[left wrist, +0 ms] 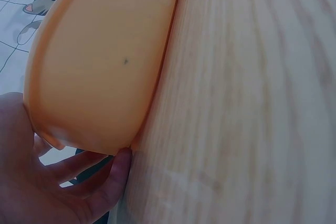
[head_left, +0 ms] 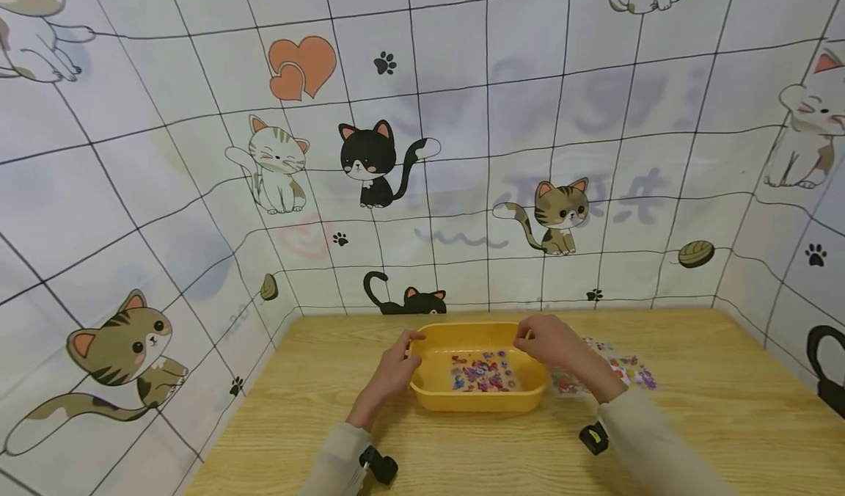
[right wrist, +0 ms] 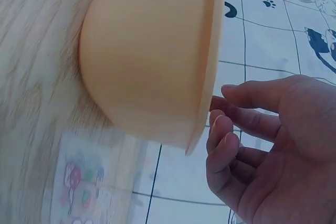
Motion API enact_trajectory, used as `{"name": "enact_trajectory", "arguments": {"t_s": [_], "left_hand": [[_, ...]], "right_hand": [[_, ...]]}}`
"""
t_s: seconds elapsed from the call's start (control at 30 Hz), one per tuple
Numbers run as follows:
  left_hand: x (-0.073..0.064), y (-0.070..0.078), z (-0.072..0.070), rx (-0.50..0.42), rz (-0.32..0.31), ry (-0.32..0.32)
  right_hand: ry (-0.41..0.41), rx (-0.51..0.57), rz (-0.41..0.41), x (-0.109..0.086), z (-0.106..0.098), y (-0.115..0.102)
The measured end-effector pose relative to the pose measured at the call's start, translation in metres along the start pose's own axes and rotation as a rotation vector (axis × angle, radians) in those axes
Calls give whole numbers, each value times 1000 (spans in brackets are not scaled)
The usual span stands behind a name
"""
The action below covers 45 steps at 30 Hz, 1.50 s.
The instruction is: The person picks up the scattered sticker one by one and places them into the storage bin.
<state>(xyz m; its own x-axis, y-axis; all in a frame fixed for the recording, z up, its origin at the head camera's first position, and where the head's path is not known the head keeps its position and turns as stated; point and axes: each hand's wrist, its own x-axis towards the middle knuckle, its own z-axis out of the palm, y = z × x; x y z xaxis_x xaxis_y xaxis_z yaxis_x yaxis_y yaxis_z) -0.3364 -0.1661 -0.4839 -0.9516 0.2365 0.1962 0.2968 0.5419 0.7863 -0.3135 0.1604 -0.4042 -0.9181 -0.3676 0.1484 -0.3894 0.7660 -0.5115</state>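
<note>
A yellow plastic basin stands on the wooden table, with a clear sheet of small colourful stickers lying inside on its bottom. My left hand holds the basin's left end, its fingers curled against the rim and outer wall. Over the right back rim is my right hand, its fingers bent. In the right wrist view the right hand's fingertips come close to the rim, which hides the index fingertip. Whether they pinch anything cannot be made out.
More colourful sticker sheets lie on the table right of the basin, partly under the right forearm. A wall covering printed with cats rises behind the table and along both sides. A black looped object shows at the right edge.
</note>
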Motion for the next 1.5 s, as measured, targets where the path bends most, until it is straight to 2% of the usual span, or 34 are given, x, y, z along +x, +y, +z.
{"name": "enact_trajectory", "arguments": {"t_s": [0.2,0.47,0.9,1.23,1.5], "left_hand": [[-1,2,1,4,-9,-1],[-1,3,1,4,-17,-2],[-2,2,-1,2,-23,-3],[-2,2,1,-4,-35,-6],[-1,3,1,-10,-36,-5]], "right_hand": [[45,-1,-28,-21,-14,15],[91,32,42,-43,-27,39],[122,6,74,-57,-29,70],[80,35,136,-65,-30,94],[27,12,168,-67,-34,108]]}}
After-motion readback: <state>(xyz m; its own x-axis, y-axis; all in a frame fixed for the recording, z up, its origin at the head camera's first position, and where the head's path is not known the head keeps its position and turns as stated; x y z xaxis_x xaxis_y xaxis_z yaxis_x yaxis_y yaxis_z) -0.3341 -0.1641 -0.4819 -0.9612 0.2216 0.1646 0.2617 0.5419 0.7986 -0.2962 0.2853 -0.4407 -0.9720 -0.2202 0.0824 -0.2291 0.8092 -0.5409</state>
